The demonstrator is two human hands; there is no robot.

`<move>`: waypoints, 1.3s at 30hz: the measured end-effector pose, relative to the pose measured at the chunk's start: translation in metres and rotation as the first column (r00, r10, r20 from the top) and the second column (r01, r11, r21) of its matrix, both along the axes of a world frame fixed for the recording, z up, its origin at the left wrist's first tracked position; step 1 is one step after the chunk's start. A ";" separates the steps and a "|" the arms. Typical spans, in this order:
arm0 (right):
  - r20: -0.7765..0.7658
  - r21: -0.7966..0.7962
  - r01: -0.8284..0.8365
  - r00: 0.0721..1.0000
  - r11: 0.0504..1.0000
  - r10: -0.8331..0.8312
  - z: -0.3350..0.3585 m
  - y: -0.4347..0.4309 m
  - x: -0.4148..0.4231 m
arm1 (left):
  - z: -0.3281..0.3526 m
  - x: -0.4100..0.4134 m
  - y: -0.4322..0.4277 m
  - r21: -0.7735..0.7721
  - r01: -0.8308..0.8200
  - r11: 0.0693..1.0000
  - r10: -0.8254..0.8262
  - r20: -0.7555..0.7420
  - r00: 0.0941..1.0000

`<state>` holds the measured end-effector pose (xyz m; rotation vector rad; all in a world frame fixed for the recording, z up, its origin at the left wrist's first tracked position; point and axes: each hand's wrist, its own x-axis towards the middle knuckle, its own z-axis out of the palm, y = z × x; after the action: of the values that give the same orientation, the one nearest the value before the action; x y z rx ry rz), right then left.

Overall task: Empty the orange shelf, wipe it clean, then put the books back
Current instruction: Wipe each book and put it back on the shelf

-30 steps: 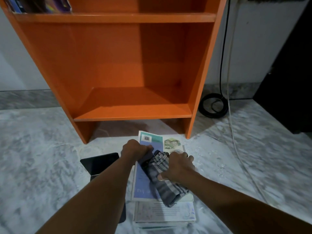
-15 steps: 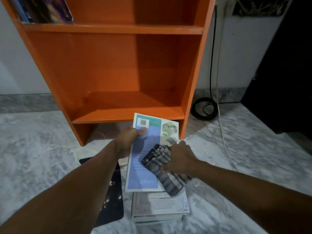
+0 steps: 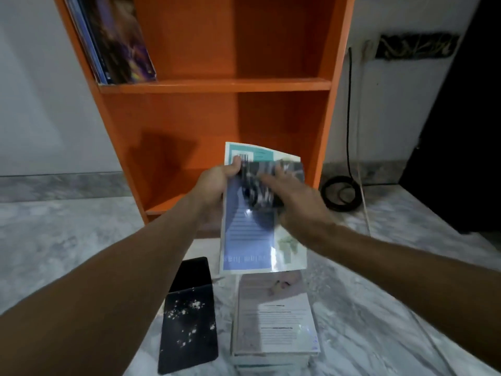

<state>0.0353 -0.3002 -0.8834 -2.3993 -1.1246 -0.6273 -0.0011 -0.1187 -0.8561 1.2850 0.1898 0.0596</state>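
The orange shelf (image 3: 214,85) stands against the wall, its lower compartment bare. My left hand (image 3: 217,183) grips a thin blue and teal book (image 3: 248,240) by its upper left edge, lifted in front of the lower compartment. My right hand (image 3: 292,196) holds a striped grey cloth (image 3: 257,185) pressed against the book's cover; the cloth is blurred. A stack of books (image 3: 273,321) lies on the floor below.
Several books (image 3: 116,42) lean at the left of the upper shelf. A black dusty book (image 3: 189,318) lies on the marble floor left of the stack. A coiled black cable (image 3: 339,194) and a dark cabinet (image 3: 461,131) are to the right.
My left hand has lifted the blue book off the stack toward the shelf. My right hand, with the cloth, rose with it and slid up the cover.
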 end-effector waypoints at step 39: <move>-0.050 -0.191 -0.464 0.884 0.865 0.464 -0.042 -0.032 -0.057 | 0.034 -0.006 0.014 -0.094 -0.144 0.985 0.143 -0.019 0.990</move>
<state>-0.0217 -0.3326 -0.9258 -2.1484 -1.7602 -0.3597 -0.0071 -0.1045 -0.8222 1.1757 0.2923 0.1641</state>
